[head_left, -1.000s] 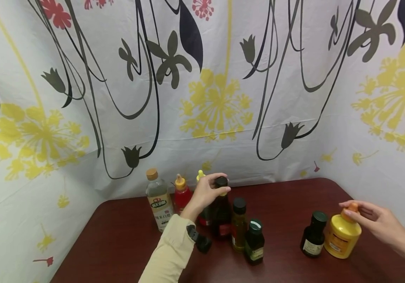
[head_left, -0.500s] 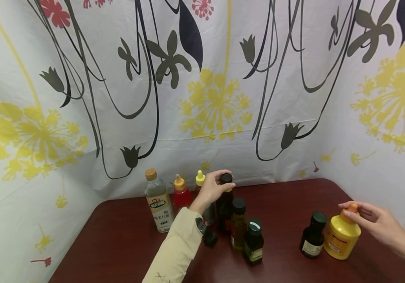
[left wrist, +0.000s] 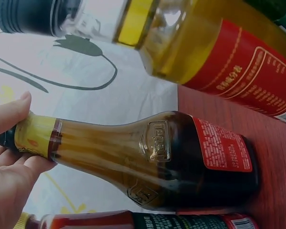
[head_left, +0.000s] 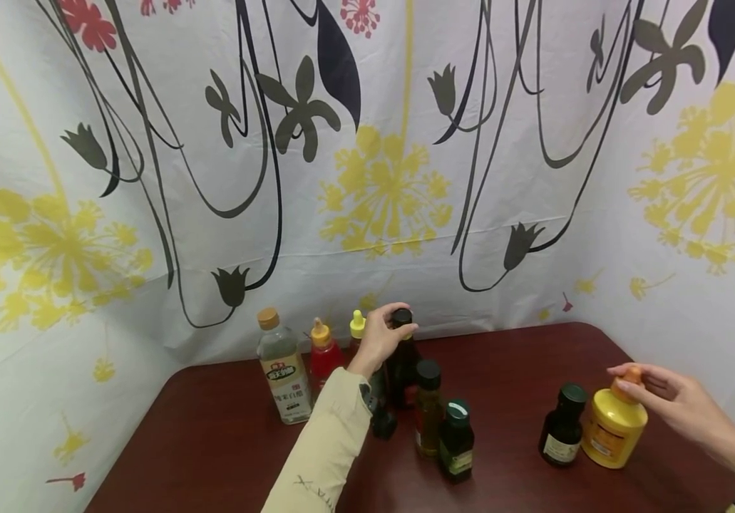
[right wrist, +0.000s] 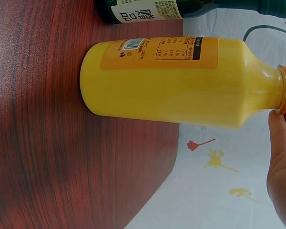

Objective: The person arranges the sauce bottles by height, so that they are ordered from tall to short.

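Toward the back of the table, my left hand (head_left: 380, 336) grips the neck, just under the black cap, of a dark soy sauce-like bottle (left wrist: 200, 157). It stands upright; in the left wrist view, fingers and thumb wrap its yellow neck band. At the right, my right hand (head_left: 675, 399) holds the orange cap of a yellow squeeze bottle (head_left: 614, 427), which stands on the table. Only part of this hand shows in the right wrist view, touching beneath the cap. A small dark green bottle (head_left: 561, 427) stands just left of the yellow one.
Left of the left hand stand a clear vinegar bottle (head_left: 284, 377), a red sauce bottle (head_left: 325, 356) and a yellow-capped bottle (head_left: 357, 325). In front of the dark bottle are an oil bottle (head_left: 428, 413) and a green-capped bottle (head_left: 456, 445). A patterned cloth (head_left: 502, 178) hangs behind the table (head_left: 502, 370).
My left hand has moved the dark bottle back toward the cloth and slightly right, away from the yellow-capped bottle. The right hand keeps its place on the yellow bottle. The head view shifted slightly.
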`<action>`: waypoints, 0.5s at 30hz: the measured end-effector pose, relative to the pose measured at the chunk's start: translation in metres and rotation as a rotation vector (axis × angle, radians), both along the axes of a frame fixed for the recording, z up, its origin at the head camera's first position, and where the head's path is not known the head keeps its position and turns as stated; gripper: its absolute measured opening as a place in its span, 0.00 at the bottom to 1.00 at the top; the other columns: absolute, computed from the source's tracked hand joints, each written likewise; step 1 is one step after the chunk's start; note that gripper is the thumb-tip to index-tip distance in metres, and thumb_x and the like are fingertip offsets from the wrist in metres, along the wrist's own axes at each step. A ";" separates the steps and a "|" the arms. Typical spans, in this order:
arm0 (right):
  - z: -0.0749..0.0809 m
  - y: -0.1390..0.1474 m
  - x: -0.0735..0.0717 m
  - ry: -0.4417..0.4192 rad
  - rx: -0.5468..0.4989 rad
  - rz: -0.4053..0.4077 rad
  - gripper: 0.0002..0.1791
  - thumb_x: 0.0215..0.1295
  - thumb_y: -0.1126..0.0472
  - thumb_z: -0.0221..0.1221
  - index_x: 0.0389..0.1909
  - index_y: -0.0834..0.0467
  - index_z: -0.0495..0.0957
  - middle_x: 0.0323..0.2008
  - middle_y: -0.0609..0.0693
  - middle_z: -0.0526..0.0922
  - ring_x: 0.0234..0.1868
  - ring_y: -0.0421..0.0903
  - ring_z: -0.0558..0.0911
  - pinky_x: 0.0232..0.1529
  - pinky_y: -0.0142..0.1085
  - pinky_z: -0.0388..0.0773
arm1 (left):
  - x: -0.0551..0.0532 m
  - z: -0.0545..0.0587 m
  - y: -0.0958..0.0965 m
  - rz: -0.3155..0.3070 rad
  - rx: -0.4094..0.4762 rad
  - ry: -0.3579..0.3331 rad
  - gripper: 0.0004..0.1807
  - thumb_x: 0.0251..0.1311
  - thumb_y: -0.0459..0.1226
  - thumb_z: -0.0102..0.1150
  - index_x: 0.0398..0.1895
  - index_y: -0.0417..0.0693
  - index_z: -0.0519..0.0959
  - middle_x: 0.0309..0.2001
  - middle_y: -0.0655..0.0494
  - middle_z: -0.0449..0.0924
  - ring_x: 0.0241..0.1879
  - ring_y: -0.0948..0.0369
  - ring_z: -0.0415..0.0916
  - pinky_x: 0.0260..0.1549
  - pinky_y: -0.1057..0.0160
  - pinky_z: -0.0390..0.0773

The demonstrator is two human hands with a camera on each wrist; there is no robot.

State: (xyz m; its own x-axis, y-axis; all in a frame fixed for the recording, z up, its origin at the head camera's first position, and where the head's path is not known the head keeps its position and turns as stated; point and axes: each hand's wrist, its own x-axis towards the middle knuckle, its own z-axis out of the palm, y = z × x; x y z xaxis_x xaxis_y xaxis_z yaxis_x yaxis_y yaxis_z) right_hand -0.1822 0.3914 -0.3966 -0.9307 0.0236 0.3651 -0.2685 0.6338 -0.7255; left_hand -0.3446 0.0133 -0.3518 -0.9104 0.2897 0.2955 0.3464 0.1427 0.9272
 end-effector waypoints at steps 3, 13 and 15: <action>0.000 -0.001 0.000 0.006 -0.001 0.007 0.12 0.62 0.63 0.53 0.46 0.62 0.74 0.39 0.27 0.76 0.40 0.21 0.72 0.31 0.22 0.72 | -0.001 -0.001 -0.001 0.004 -0.004 -0.005 0.18 0.49 0.29 0.62 0.46 0.44 0.76 0.43 0.46 0.77 0.40 0.58 0.75 0.33 0.64 0.76; 0.000 -0.001 0.000 0.017 -0.011 0.017 0.12 0.62 0.64 0.53 0.46 0.63 0.73 0.39 0.27 0.76 0.40 0.21 0.72 0.31 0.22 0.72 | -0.004 -0.003 0.000 -0.016 0.006 -0.011 0.19 0.50 0.30 0.61 0.48 0.44 0.75 0.45 0.44 0.76 0.43 0.56 0.74 0.35 0.64 0.75; 0.000 -0.001 0.000 0.010 -0.007 0.012 0.12 0.62 0.64 0.53 0.46 0.63 0.73 0.39 0.27 0.76 0.40 0.21 0.72 0.31 0.22 0.73 | -0.004 -0.002 0.001 -0.020 0.003 -0.017 0.19 0.50 0.30 0.61 0.48 0.44 0.75 0.45 0.45 0.76 0.44 0.56 0.74 0.36 0.63 0.75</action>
State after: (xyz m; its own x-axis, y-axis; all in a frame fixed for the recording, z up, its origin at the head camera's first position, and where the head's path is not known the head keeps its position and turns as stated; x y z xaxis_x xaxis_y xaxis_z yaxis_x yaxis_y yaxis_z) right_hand -0.1818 0.3902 -0.3965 -0.9274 0.0147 0.3738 -0.2831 0.6256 -0.7270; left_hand -0.3482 0.0143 -0.3540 -0.9091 0.3073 0.2811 0.3335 0.1325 0.9334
